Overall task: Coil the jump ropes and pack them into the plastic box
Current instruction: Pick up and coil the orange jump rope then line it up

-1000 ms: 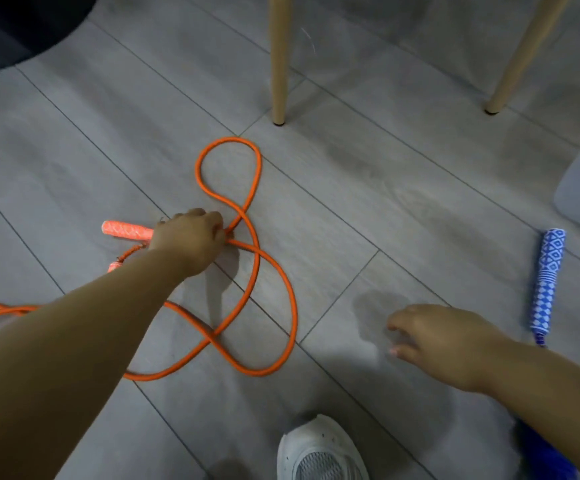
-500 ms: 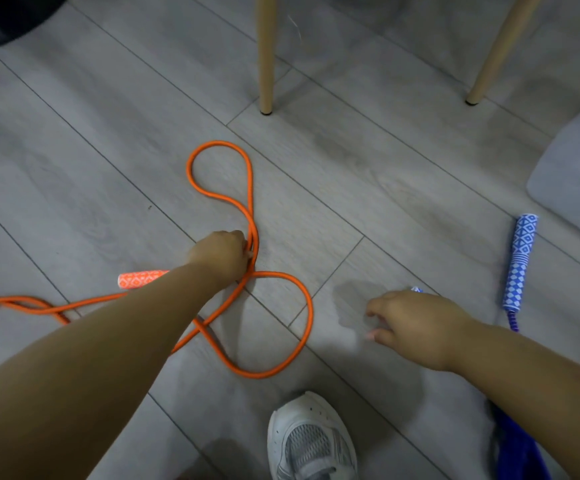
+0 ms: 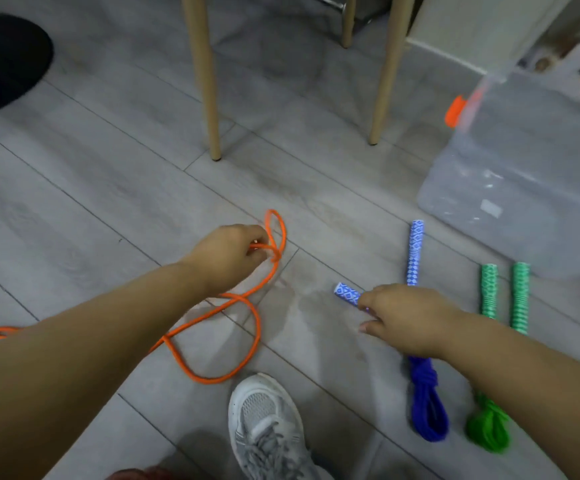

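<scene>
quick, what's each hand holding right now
Left hand: grips the orange rope.
Right hand: open, holds nothing, fingertips at a blue handle.

Orange rope [image 3: 258, 330], blue diamond-patterned handles [image 3: 415, 252], green handles [image 3: 520, 292], grey floor [image 3: 108, 202], white shoe [image 3: 264, 410]

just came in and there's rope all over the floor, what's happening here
A person is gathering jump ropes on the floor. The left hand grips the orange rope at a small loop, the rest lying loose. The right hand is at a blue handle; whether it grips is unclear. The blue rope and green rope lie bundled on the floor beside the plastic box, not in it.
</scene>
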Tool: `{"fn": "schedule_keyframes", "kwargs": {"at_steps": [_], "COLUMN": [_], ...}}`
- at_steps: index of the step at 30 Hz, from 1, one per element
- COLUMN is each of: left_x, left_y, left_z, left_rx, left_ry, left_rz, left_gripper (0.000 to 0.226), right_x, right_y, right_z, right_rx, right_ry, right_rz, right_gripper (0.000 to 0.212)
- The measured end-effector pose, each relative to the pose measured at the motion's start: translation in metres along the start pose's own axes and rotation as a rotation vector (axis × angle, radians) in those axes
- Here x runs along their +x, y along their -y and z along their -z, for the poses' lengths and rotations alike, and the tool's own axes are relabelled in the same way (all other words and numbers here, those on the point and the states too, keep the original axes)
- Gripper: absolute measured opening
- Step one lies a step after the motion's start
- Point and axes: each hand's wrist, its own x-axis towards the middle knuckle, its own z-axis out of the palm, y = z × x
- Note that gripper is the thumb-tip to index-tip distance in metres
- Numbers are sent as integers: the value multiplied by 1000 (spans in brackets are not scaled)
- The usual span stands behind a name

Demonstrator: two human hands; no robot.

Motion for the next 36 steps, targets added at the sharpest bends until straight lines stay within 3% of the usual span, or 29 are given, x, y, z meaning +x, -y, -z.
{"fn": "schedule_keyframes", "kwargs": {"at_steps": [7,12,14,16,21,26,32,36], "left_x": [-40,-75,-87,-99,-125,-135,-140,-138], "left_y": [-102,-187,-218,-245,-296,-312,-317,-320], "left_z": [50,69,71,70,64,59,48,50], "left_rx": [-166,-291,-325,-332,-383,-344,-197,-138], "left_ry": [-45,-47,-47,-47,-118,-194,-154,-178], "left_rz": [-299,-412,-447,-482,-536,-514,-506,-454], "left_gripper": [9,6,12,14,5,9,6,7], "right_x": [-95,-171,-196,-212,-239,-277,-336,-368], "right_y": [-30,-39,-38,-36,-39,-61,-104,-126], "right_z": [33,48,52,52,43,33,9,-4], "right_rx": [22,415,558,691,1056,1369,662,603], "right_ry": [-144,-379,-501,-606,-695,-733,-770,-743], "right_rz": [-100,-92,-74,-55,79,50,-178,-316], "right_gripper": [41,79,84,74,11,20,14,26]}}
